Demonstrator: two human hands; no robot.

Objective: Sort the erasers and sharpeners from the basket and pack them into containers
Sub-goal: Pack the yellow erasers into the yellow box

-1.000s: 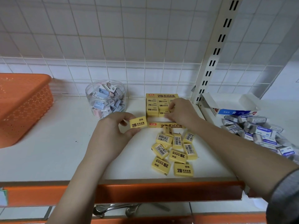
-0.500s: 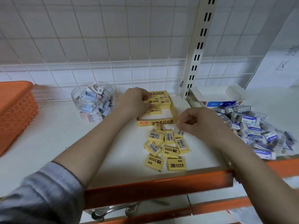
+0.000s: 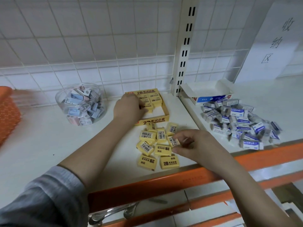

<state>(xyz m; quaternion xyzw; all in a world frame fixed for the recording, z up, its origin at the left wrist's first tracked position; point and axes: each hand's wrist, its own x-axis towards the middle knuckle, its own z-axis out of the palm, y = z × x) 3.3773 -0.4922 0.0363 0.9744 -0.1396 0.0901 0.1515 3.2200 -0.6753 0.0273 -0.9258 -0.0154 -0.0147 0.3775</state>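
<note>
A yellow cardboard eraser box (image 3: 155,121) stands open at the back of the white shelf, partly filled with yellow 2B erasers. My left hand (image 3: 129,107) reaches into the box and its fingers rest on a yellow eraser (image 3: 148,106) in there. Several loose yellow erasers (image 3: 147,161) lie in a heap in front of the box. My right hand (image 3: 193,145) is over the heap's right side and pinches one yellow eraser (image 3: 173,141) between thumb and fingers.
A clear round tub (image 3: 80,104) of sharpeners stands left of the box. An orange basket (image 3: 8,115) sits at the far left. Right of the upright post lie a white-blue box (image 3: 208,93) and a pile of white-blue erasers (image 3: 237,122). An orange rail (image 3: 147,185) edges the shelf.
My left hand carried its yellow eraser from in front of the box into the box. My right hand left the box, came down to the loose heap and took hold of one eraser.
</note>
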